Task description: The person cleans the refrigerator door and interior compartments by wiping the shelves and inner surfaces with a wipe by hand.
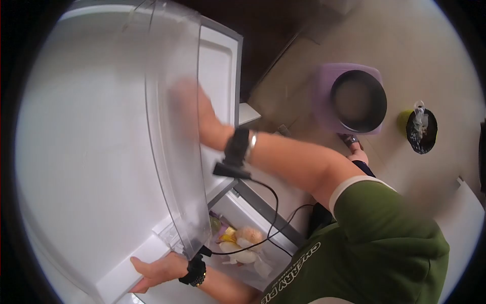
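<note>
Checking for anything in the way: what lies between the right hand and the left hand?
In the head view, a clear plastic panel spans most of the stretch between the blurred right hand and the left hand.

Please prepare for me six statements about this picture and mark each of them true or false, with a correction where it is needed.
1. The right hand shows blurred through the clear panel. True.
2. The round black pan rests on the purple stool. True.
3. Both hands are touching that pan. False: the right hand is at the panel, and the left hand is at the white ledge.
4. The sleeve is bright red. False: it is green with a pale edge.
5. Each wrist wears a black band. True.
6. The black-lined bin appears left of the pan in the picture. False: it appears to the right.
</note>
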Demonstrator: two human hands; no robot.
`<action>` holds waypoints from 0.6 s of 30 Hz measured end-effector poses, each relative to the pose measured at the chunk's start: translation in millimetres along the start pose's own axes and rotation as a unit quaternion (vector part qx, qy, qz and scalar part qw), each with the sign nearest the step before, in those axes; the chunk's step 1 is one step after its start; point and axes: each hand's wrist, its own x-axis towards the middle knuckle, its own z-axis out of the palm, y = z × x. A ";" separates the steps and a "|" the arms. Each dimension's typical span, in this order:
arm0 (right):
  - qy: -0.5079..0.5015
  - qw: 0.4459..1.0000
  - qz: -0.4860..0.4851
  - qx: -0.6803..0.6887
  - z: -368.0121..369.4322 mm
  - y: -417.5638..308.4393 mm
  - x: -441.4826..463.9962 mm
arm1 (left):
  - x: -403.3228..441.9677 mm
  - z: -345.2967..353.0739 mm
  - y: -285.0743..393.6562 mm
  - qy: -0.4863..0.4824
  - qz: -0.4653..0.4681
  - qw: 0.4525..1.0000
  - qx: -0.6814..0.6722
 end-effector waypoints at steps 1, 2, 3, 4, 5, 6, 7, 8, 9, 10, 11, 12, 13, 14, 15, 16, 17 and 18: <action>-0.063 0.997 0.034 0.033 -5.0 -21.1 -26.1 | -0.8 0.9 3.4 0.002 -0.001 1.000 -0.008; -0.108 0.992 0.027 0.065 -7.4 -35.4 -58.6 | -3.4 3.6 8.4 0.005 -0.004 1.000 -0.018; -0.167 0.977 0.030 0.127 -10.9 -52.4 -89.3 | -4.7 5.0 9.6 0.007 -0.008 0.999 -0.030; -0.219 0.956 -0.003 0.194 -24.7 -74.2 -105.3 | -4.3 4.1 8.0 0.006 -0.009 1.000 -0.018; -0.251 0.946 -0.026 0.201 -29.6 -89.3 -128.7 | -3.6 2.8 4.9 0.002 -0.011 1.000 -0.005; -0.282 0.935 -0.049 0.210 -33.7 -97.7 -138.6 | -2.9 1.5 3.9 -0.002 -0.012 1.000 0.009; -0.269 0.938 -0.068 0.208 -33.6 -93.5 -142.7 | -4.0 3.0 7.1 -0.007 -0.014 1.000 -0.015; -0.258 0.940 -0.088 0.206 -33.8 -86.7 -136.2 | -7.0 6.7 11.8 -0.011 -0.017 0.999 -0.037; -0.246 0.941 -0.106 0.205 -35.3 -80.6 -127.8 | -8.2 7.8 15.0 -0.015 -0.020 0.998 -0.059; -0.272 0.945 -0.090 0.157 -36.8 -72.9 -119.6 | -6.4 6.1 14.1 -0.024 -0.018 0.997 -0.069; -0.297 0.946 -0.078 0.107 -37.6 -61.0 -106.0 | -4.7 5.1 12.3 -0.031 -0.017 0.996 -0.083; -0.220 0.971 -0.067 0.069 -38.0 -44.6 -87.2 | -5.2 4.7 11.1 -0.035 -0.020 0.994 -0.098; -0.130 0.990 -0.042 0.030 -29.2 -19.6 -68.7 | -6.1 4.3 13.4 -0.036 -0.023 0.995 -0.094; -0.047 0.998 -0.038 -0.026 -29.2 0.6 -41.9 | -6.7 4.2 18.4 -0.038 -0.026 0.995 -0.093; -0.011 0.994 0.073 -0.075 -31.4 17.6 -14.1 | -7.6 4.8 21.3 -0.039 -0.027 0.995 -0.093; 0.039 0.989 0.123 -0.073 -34.7 34.1 7.4 | -7.9 4.7 21.1 -0.037 -0.025 0.995 -0.093; 0.090 0.979 0.171 -0.065 -38.1 50.4 29.1 | -7.9 4.9 21.4 -0.035 -0.022 0.995 -0.093; 0.070 0.970 0.145 -0.183 -43.1 71.0 29.3 | -7.6 5.2 22.8 -0.033 -0.018 0.995 -0.094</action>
